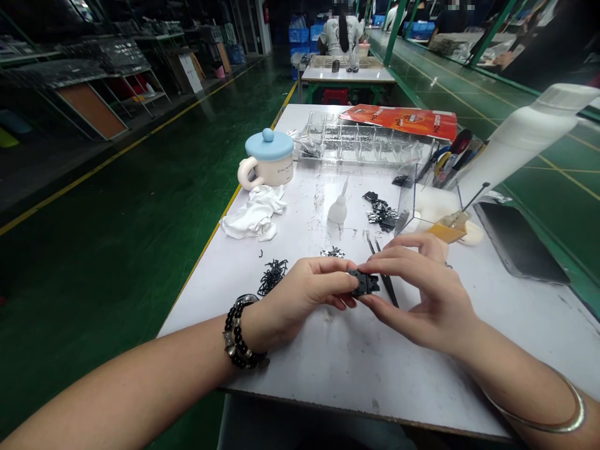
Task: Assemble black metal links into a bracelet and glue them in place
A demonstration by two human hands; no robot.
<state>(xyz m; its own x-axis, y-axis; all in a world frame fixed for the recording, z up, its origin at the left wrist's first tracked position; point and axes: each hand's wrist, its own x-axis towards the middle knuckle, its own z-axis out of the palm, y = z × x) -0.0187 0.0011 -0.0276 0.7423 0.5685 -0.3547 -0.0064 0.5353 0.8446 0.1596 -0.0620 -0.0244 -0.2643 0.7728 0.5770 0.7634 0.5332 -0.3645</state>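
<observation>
A small flat black part (368, 284) with notched edges is held between my two hands above the white table. My left hand (314, 284) pinches its left side with thumb and fingers. With thumb and fingertips, my right hand (422, 287) grips the part at its upper and lower edges. Black tweezers (388, 289) lie just behind my right hand's fingers. Left of my left hand is a pile of small black curved pieces (273, 275). Beyond the hands lies a little heap of shiny metal bits (332, 252). Another pile of black parts (382, 212) sits farther back.
A small white squeeze bottle (338, 209) stands mid-table. At the left edge are a blue-lidded mug (269, 161) and a white cloth (255, 212). Behind is a clear compartment tray (360, 147). To the right stand a tall white bottle (525, 137) and a phone (520, 240).
</observation>
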